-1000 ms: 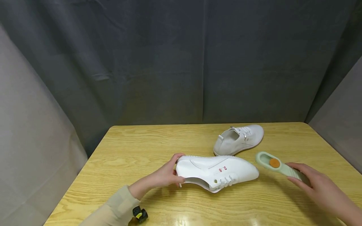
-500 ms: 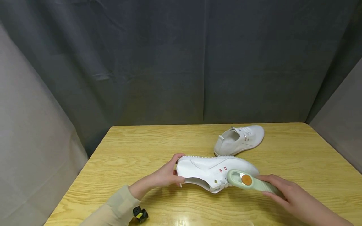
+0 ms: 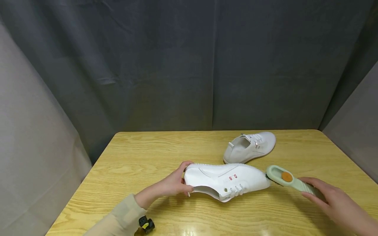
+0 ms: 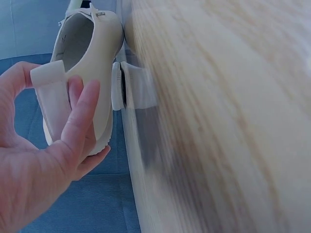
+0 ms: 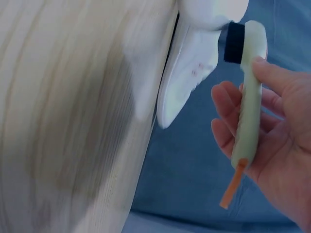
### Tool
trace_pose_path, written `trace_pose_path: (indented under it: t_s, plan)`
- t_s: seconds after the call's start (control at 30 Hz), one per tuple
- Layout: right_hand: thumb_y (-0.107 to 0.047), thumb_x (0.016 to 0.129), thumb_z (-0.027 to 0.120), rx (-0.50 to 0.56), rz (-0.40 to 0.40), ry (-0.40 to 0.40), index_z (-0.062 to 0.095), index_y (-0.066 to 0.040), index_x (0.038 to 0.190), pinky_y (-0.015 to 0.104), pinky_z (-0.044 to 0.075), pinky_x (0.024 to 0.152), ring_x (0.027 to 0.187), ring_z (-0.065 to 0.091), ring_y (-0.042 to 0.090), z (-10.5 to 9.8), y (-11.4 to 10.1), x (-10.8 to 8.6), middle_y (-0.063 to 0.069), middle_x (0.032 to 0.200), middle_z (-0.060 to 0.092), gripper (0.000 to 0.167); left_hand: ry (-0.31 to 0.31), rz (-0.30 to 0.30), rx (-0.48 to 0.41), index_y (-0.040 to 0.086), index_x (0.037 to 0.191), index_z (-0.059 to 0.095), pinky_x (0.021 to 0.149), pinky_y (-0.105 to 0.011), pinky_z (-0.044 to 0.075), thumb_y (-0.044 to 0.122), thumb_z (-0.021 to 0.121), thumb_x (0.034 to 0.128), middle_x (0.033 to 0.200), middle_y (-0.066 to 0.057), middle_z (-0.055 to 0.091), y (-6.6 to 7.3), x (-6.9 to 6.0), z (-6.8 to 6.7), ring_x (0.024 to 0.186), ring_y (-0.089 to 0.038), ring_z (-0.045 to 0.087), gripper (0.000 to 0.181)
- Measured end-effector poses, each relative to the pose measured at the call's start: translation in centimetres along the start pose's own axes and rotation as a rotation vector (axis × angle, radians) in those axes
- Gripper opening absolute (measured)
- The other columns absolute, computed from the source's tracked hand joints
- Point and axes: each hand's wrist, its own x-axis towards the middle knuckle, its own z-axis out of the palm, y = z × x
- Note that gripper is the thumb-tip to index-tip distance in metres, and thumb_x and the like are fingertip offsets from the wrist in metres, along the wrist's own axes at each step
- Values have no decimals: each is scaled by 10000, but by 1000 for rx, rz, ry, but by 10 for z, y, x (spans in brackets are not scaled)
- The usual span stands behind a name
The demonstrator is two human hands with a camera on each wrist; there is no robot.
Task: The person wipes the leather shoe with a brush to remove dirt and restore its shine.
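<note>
A white lace-up shoe (image 3: 212, 177) lies tipped on its side, its sole edge toward the back and its opening toward me. My left hand (image 3: 172, 185) grips it by the heel; in the left wrist view the thumb and fingers (image 4: 80, 114) close round the heel part. A pale green shoe brush (image 3: 298, 183) with an orange button is held by its handle in my right hand (image 3: 333, 196). Its dark bristles (image 5: 234, 42) are at the shoe's toe; in the right wrist view they come very near it, and contact is hard to tell.
Behind the held shoe stands a second white shoe (image 3: 251, 147), upright on the wooden table (image 3: 153, 147). A small black and yellow object (image 3: 146, 224) is by the left sleeve. Grey curtains (image 3: 165, 65) hang behind and at the sides.
My right hand swept the brush left over the shoe's laces half a second ago and is now back right at the toe. The left hand and both shoes have stayed put.
</note>
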Motion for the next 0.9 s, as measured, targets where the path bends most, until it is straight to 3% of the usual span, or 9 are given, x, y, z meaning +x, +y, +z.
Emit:
trace_pose_path:
  t_s: [0.1, 0.23, 0.43, 0.57, 0.73, 0.9]
  plan:
    - [-90, 841, 751, -3, 13, 26, 607, -42, 1162, 161, 391, 576, 748, 477, -41, -4, 4, -1, 58, 1002, 646, 355, -9, 11, -13, 54, 1484, 189, 620, -407, 557, -13, 701, 805, 1321, -198, 381, 0, 0, 0, 711, -212, 624, 853]
    - [-90, 850, 747, 48, 9, 26, 611, -69, 1171, 137, 375, 586, 748, 480, -33, -4, -6, 2, 4, 1001, 636, 350, -17, 18, -31, 53, 1490, 179, 622, -420, 557, -14, 692, 805, 1338, -207, 365, 0, 0, -1, 708, -207, 624, 859]
    - [-75, 815, 773, 118, -127, 10, 620, -164, 1193, 144, 422, 630, 818, 529, -24, 4, -36, 9, -148, 1053, 605, 417, -14, 15, -34, 59, 1496, 172, 624, -432, 556, -17, 694, 804, 1352, -212, 360, 1, -1, -1, 721, -219, 626, 870]
    - [-50, 779, 794, 138, -219, 4, 616, -197, 1209, 108, 404, 651, 824, 537, -25, 9, -46, 10, -164, 1046, 598, 488, -16, 16, -35, 52, 1497, 164, 623, -445, 553, -22, 692, 805, 1353, -206, 356, 1, -1, -1, 722, -225, 624, 874]
    - [-49, 755, 811, 101, -188, 22, 625, -205, 1197, 105, 387, 631, 806, 532, -26, 8, -31, 4, -158, 1040, 604, 504, -16, 13, -30, 45, 1496, 166, 622, -424, 554, -24, 690, 802, 1329, -203, 370, 1, -1, 0, 705, -206, 621, 872]
    - [-63, 746, 818, 1, -77, 40, 647, -116, 1137, 185, 424, 574, 765, 513, -43, 1, 2, -5, -32, 1013, 647, 430, -17, 2, -23, 35, 1497, 158, 625, -405, 557, -9, 691, 805, 1328, -216, 374, 1, 0, -1, 704, -204, 626, 875]
